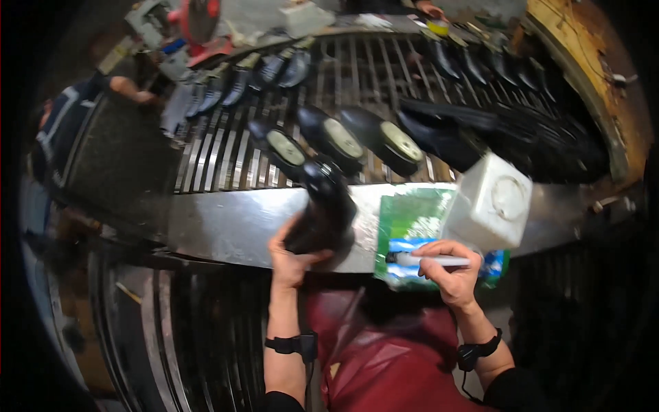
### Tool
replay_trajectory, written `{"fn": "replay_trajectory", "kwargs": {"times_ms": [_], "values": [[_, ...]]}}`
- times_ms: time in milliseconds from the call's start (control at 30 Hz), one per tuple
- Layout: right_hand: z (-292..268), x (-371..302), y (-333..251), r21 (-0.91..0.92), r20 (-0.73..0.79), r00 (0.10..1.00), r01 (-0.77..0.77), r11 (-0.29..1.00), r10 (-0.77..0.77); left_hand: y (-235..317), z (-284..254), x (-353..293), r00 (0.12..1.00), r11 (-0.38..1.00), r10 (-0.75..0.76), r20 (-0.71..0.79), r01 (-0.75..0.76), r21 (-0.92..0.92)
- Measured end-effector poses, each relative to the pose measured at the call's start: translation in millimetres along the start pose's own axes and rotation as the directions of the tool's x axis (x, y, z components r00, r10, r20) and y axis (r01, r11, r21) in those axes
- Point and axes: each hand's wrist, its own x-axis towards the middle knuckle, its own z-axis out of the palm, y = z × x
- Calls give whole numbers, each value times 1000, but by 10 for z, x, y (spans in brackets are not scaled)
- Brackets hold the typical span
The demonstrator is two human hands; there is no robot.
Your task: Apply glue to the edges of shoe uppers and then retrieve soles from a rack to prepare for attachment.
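My left hand [291, 259] is closed around a glossy black shoe [329, 209], tilted upright over the metal ledge; motion blurs its lower part. In my right hand [449, 271], the fingers pinch a slim white pen-like tool [410, 259] with a dark tip pointing left toward the shoe. The tool's exact kind is unclear. Under my right hand lies a green and blue plastic packet [405, 213]. Just beyond that hand, a white block-shaped container [473, 209] with a round mark on one face rests on the packet.
Behind the metal ledge [226, 223], a slatted rack [357, 65] carries several black shoes [336, 137], some showing pale tops. A long black item [522, 130] lies at the right. Another person [82, 117] is at the left; a further hand [431, 9] shows at the top.
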Motion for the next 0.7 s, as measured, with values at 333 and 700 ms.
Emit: {"fn": "replay_trajectory", "kwargs": {"times_ms": [333, 700], "values": [[-407, -581, 222, -300, -556, 828, -123, 946, -68, 10, 138, -1210, 961, 949, -275, 29, 276, -149], [-425, -187, -109, 705, -188, 908, -141, 695, 375, 237, 356, -1571, 924, 941, -310, 223, 332, -71]]}}
